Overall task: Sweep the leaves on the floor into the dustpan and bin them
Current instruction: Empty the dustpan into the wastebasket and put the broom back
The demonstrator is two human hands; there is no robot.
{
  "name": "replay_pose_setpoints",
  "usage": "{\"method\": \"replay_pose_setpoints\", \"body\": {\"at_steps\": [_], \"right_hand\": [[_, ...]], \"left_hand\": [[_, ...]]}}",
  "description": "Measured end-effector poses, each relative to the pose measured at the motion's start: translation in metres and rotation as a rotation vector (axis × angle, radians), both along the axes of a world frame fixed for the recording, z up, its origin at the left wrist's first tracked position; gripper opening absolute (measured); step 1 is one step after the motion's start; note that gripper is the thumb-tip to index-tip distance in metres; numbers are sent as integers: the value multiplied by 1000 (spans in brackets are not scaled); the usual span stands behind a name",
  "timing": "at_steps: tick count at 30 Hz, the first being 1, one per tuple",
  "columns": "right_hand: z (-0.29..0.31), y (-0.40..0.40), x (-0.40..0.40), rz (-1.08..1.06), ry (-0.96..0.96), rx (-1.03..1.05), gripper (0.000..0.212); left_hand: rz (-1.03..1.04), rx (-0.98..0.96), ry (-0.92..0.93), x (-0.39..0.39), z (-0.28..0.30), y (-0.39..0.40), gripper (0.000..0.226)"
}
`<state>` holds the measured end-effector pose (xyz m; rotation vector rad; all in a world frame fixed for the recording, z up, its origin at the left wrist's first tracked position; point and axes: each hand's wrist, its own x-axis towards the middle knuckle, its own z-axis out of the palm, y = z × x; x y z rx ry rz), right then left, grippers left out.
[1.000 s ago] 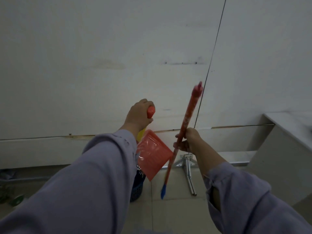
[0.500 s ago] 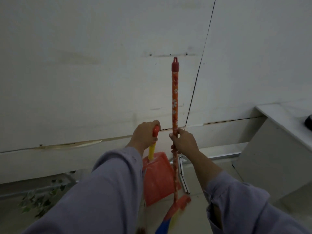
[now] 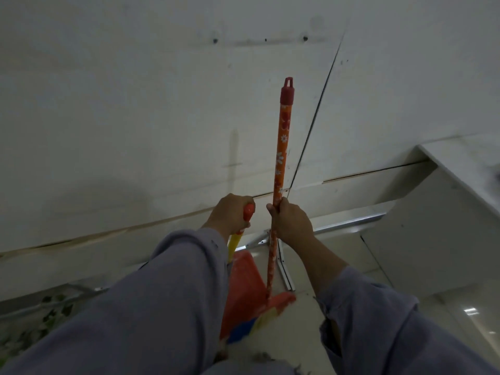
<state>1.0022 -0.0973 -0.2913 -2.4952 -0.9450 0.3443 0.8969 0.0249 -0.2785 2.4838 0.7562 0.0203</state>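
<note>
My right hand (image 3: 290, 221) grips the broom's orange flowered handle (image 3: 281, 147), which stands nearly upright in front of the wall. The broom's head (image 3: 270, 311), orange, blue and yellow, rests low on the floor. My left hand (image 3: 230, 213) grips the red top of the dustpan's yellow handle (image 3: 234, 243). The orange dustpan (image 3: 244, 288) hangs below it, just left of the broom head. Green leaves (image 3: 54, 311) lie on the floor at the lower left, partly hidden by my left sleeve.
A white wall (image 3: 135, 117) fills most of the view. A metal bracket (image 3: 282, 262) lies on the floor at the wall's foot. A white counter (image 3: 465, 169) juts out at the right above the tiled floor (image 3: 303, 320).
The broom swung from tilted to upright and its head came down to the floor. The dustpan dropped from tipped over the blue basket to hanging low, and the view turned away from the basket.
</note>
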Motion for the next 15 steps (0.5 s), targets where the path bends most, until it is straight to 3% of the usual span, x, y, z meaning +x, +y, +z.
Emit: {"method": "replay_pose_setpoints", "body": {"at_steps": [15], "right_hand": [[-108, 118, 62, 13, 158, -3, 37]], "left_hand": [[186, -117, -11, 54, -116, 80, 31]]}}
